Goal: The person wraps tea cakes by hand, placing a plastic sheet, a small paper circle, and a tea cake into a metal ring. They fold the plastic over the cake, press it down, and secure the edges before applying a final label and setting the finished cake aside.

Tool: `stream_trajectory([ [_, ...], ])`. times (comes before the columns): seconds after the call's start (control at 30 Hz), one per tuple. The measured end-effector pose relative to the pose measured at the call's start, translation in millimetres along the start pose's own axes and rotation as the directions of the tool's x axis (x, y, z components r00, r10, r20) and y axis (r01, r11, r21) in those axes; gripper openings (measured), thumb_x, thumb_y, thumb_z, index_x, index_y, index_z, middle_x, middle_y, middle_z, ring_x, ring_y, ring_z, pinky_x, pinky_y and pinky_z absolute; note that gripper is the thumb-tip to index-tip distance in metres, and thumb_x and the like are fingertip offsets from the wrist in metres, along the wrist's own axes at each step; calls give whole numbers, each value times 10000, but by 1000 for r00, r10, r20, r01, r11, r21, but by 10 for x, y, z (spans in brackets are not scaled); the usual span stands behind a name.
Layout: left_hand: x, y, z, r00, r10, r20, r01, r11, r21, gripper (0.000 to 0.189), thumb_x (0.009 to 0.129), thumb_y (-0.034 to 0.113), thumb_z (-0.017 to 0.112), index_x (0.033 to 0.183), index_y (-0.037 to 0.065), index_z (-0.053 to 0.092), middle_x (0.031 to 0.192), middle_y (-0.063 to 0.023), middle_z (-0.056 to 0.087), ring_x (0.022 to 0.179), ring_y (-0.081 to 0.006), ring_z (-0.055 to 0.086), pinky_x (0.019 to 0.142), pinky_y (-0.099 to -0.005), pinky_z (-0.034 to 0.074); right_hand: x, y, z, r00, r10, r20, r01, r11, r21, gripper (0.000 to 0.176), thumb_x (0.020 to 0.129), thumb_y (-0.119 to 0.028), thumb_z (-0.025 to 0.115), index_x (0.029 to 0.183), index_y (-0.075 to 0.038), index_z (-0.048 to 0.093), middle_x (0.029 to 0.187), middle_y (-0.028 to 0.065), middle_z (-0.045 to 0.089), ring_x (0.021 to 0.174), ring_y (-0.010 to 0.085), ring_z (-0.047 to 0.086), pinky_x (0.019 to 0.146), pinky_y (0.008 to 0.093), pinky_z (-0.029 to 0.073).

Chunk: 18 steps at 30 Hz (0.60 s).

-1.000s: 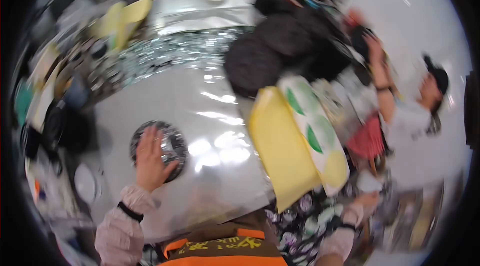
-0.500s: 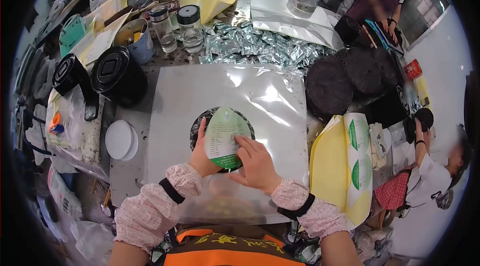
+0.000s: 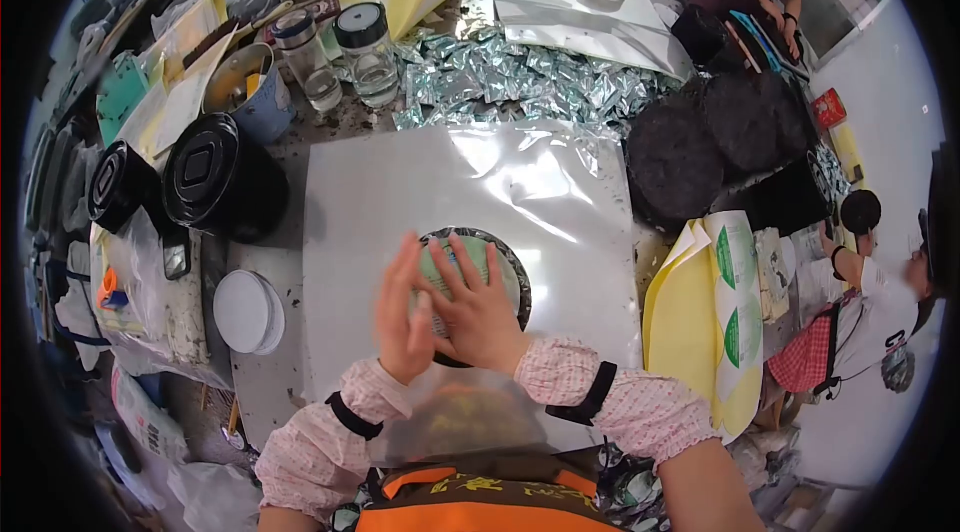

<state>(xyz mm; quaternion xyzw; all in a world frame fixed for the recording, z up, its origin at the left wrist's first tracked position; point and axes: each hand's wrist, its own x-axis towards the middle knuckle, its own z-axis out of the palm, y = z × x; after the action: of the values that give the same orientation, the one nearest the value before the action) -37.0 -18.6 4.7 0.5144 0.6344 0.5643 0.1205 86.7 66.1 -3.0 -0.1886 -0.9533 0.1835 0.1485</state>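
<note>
A large clear plastic bag over white paper [image 3: 470,182] lies flat on the table in front of me, with a dark round cake [image 3: 515,277] showing in its middle. A round green and white label [image 3: 450,267] lies on the cake. My right hand [image 3: 480,307] presses flat on the label, fingers spread. My left hand [image 3: 400,317] lies beside it at the label's left edge, blurred by motion, fingers apart.
Yellow backing sheets with green round labels [image 3: 725,317] lie at my right. Dark round cakes [image 3: 675,162] stack at the far right. Two black lidded tins [image 3: 205,177], a white disc [image 3: 245,310], glass jars [image 3: 365,52] and silver foil packets [image 3: 520,82] stand around. A seated person [image 3: 870,307] is at the right.
The label came from the right onto the cake between a second ago and half a second ago. Both hands now lie flatter over it, and the left hand has slid along its edge.
</note>
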Motion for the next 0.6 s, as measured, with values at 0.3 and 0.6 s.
stream_trajectory([
  [0.3,185,-155,24,944,-241,224,289,934,-211,419,1018,295,526,1337,25,549,1363,-189,544,1294,-372,503,1106,-450,387,170,176,-256,917,359,-174,-163,734,659,273,912,-195,621,1119,-18,650,1126,179,680,1102,351,646,993,457,476],
  [0.6,-129,-230,391,858,-94,505,-288,726,624,739,794,595,692,1319,82,605,1482,-202,424,1438,-445,288,1156,-622,212,178,12,-651,917,150,-370,-62,969,240,100,836,-70,679,917,-34,725,846,109,714,763,319,686,668,377,544],
])
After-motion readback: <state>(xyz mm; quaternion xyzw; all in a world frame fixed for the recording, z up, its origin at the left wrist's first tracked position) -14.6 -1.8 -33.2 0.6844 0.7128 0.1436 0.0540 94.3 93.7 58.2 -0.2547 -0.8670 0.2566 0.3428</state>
